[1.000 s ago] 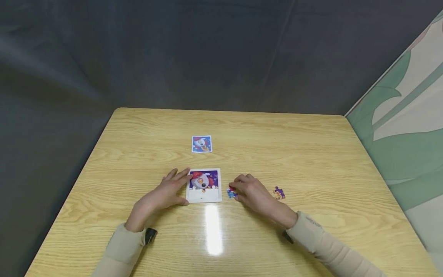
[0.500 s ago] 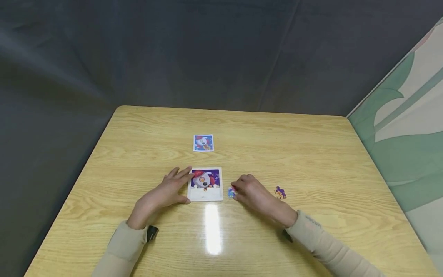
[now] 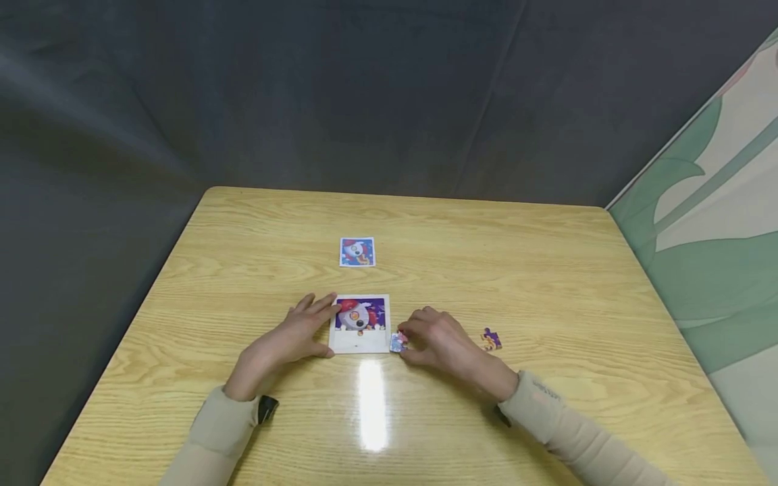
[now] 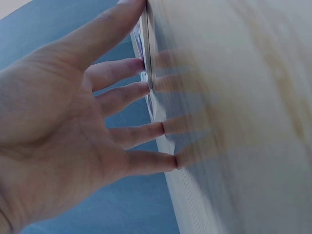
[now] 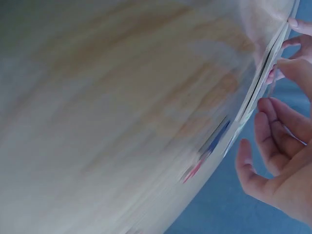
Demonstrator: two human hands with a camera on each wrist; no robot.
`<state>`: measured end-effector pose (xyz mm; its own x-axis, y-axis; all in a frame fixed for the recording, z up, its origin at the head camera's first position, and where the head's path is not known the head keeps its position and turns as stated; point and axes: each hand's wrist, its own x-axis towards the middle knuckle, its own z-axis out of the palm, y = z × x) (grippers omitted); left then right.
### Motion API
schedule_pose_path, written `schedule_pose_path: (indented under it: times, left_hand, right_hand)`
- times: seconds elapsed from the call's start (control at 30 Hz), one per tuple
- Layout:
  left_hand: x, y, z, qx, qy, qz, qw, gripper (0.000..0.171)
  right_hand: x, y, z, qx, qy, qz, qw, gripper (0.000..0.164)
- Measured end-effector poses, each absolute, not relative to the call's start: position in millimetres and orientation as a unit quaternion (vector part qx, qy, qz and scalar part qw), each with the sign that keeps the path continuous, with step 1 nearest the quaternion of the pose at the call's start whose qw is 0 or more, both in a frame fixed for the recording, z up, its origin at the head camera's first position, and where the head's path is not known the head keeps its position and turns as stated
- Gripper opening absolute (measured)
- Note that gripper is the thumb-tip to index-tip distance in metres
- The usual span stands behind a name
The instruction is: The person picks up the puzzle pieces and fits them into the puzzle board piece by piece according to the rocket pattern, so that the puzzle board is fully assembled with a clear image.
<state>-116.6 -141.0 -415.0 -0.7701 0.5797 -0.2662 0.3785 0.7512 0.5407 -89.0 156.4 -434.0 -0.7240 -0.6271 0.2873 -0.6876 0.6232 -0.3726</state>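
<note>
A square puzzle board (image 3: 372, 343) with a white frame lies on the table, its upper half filled with a picture of a white rocket on purple and its lower half bare white. My left hand (image 3: 294, 334) rests at the board's left edge, fingers spread, the thumb at the lower corner. Seen from the left wrist, those fingers (image 4: 119, 100) are nearly straight. Just right of the board, my right hand (image 3: 437, 341) pinches a blue and pink jigsaw piece (image 3: 398, 341) between thumb and fingers. The piece is tilted and close to the board's right edge.
Another jigsaw piece (image 3: 491, 339), purple and orange, lies on the table beyond my right wrist. A small picture card (image 3: 357, 252) of the same rocket lies behind the board. Dark cloth (image 3: 389, 101) hangs past the table's far edge.
My right hand has lifted and tilted the blue and pink jigsaw piece and moved it left, up to the board's right edge. The left hand stays on the board.
</note>
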Motion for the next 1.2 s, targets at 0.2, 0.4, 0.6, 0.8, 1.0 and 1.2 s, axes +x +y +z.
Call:
schedule_pose_path:
  times: [0.2, 0.4, 0.6, 0.8, 1.0, 1.2]
  left_hand:
    - [-117, -143, -418, 0.263, 0.913, 0.233, 0.21, 0.08]
    - [-116, -142, -419, 0.272, 0.912, 0.238, 0.196, 0.08]
    - [-116, -139, -419, 0.273, 0.91, 0.241, 0.2, 0.08]
    - [-118, -139, -420, 0.269, 0.912, 0.233, 0.205, 0.081]
    - [-119, -140, -420, 0.269, 0.911, 0.233, 0.208, 0.08]
    - [-118, -142, -419, 0.266, 0.911, 0.238, 0.207, 0.08]
  right_hand:
    - [-93, 124, -430, 0.384, -0.894, 0.223, 0.06, 0.035]
    - [-101, 91, -429, 0.397, -0.894, 0.202, 0.046, 0.035]
    - [-107, 77, -431, 0.384, -0.905, 0.184, 0.03, 0.032]
    - [-110, 73, -431, 0.394, -0.9, 0.186, 0.024, 0.033]
    - [-114, 69, -432, 0.407, -0.897, 0.171, 0.016, 0.033]
    - [-117, 65, -432, 0.406, -0.896, 0.178, -0.001, 0.032]
